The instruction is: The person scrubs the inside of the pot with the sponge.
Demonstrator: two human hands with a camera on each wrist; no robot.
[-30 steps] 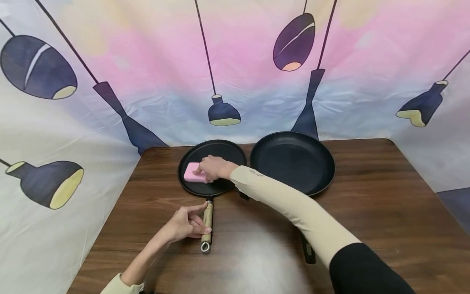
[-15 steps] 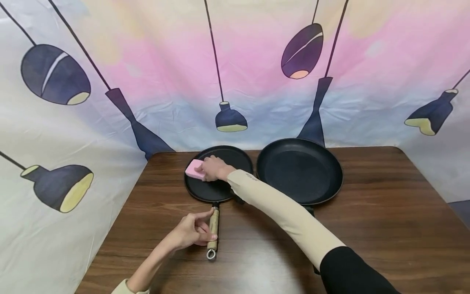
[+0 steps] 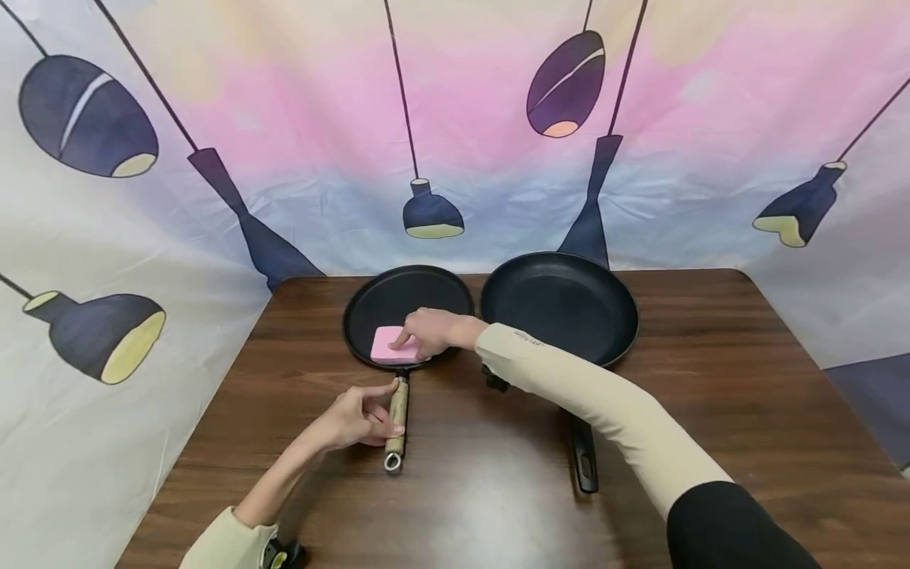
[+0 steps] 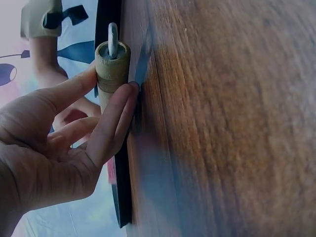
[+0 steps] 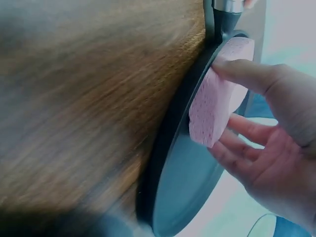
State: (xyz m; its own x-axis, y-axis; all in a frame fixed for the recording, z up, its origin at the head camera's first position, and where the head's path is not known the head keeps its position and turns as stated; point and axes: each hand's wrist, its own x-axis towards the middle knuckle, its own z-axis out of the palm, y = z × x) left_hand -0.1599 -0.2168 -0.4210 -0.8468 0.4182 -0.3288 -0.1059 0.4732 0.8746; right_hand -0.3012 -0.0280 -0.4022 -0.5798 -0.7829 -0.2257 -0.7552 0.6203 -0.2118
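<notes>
A flat black pan point(image 3: 384, 296) with a low rim lies at the back left of the table. My left hand point(image 3: 359, 417) grips its wooden handle point(image 3: 398, 411); the left wrist view shows thumb and fingers on either side of the handle point(image 4: 112, 74), near the metal ring at its end. In my right hand point(image 3: 432, 332) is a pink sponge point(image 3: 389, 346), held against the pan's near edge, close to where the handle joins. The right wrist view shows the thumb on one side of the sponge point(image 5: 210, 108) and fingertips on the other.
A larger, deeper black frying pan point(image 3: 562, 300) stands to the right, its black handle point(image 3: 584, 458) pointing toward me, partly below my right sleeve point(image 3: 604, 395). Behind the wooden table point(image 3: 725, 356) hangs a cloth point(image 3: 498, 158) printed with lamps.
My right hand has moved the sponge from the left part of the flat pan toward its near edge by the handle. My left hand keeps its grip. The head view has shifted slightly.
</notes>
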